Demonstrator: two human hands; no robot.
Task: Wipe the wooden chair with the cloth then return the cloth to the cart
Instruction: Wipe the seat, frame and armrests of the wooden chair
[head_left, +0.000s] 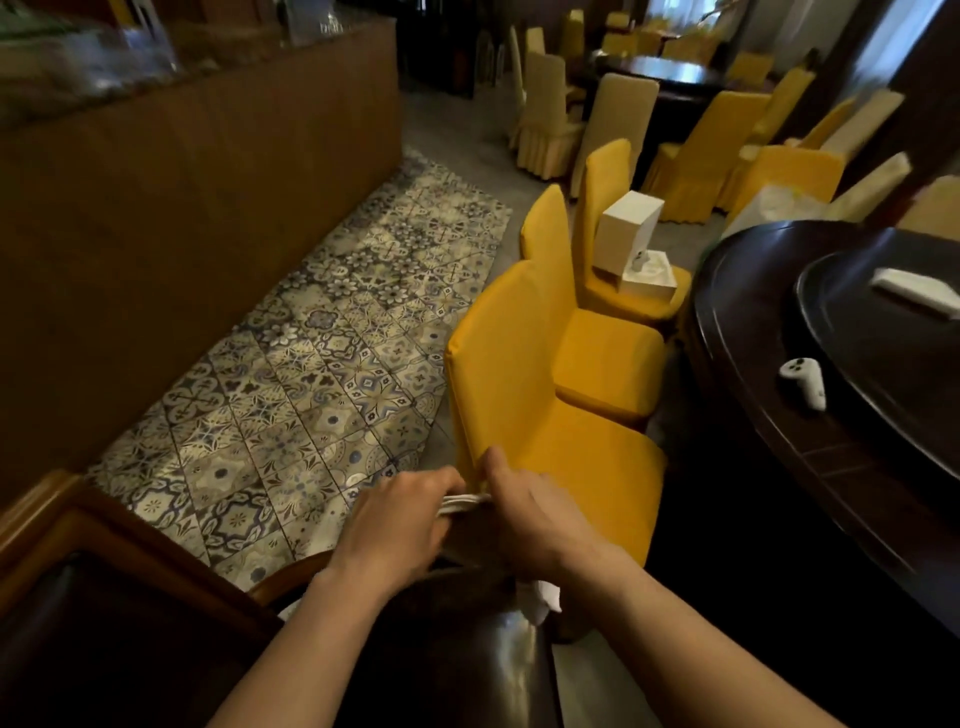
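Two hands meet near centre: my left hand (402, 512) and right hand (524, 512), fingers closed on one white cloth (540, 597), which trails below over the dark wooden chair (156, 597). Three yellow-covered chairs (524, 395) line the round counter's (769, 415) edge on the right; open patterned floor (311, 364) lies left.

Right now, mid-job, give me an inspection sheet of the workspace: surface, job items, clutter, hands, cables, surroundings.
Surface: dark wooden chair, glossy, directly below the hands.
Job's things: white cloth, bunched, held by both hands; cart not seen.
Clutter: white controller and folded napkin on the round dark table; white boxes on a yellow-covered chair.
Grippers: left hand and right hand both closed on the cloth.
Cables: nothing seen.
Surroundings: patterned tile floor, wooden counter, more covered chairs behind.
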